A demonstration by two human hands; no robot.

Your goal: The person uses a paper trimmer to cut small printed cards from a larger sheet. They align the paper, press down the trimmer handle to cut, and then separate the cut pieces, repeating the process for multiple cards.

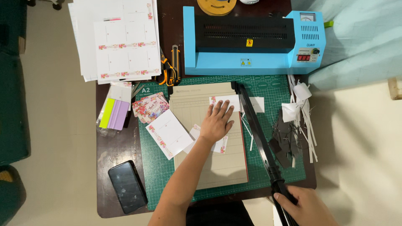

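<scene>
Head view shows my left hand (216,122) spread flat on a floral card sheet (226,101) on the paper cutter (209,138) mid-surface, my right hand (305,206) clenched around its near blade handle (279,188).

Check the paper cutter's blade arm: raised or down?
Raised. The blade arm angles away from the cutter board, and the right hand grips its handle end.

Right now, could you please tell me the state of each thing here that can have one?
Cutter blade arm: raised, right hand gripping its handle.
White card sheet: pressed flat on the cutter board by the left hand.
Laminator: red display lit.
Phone: screen dark.
</scene>
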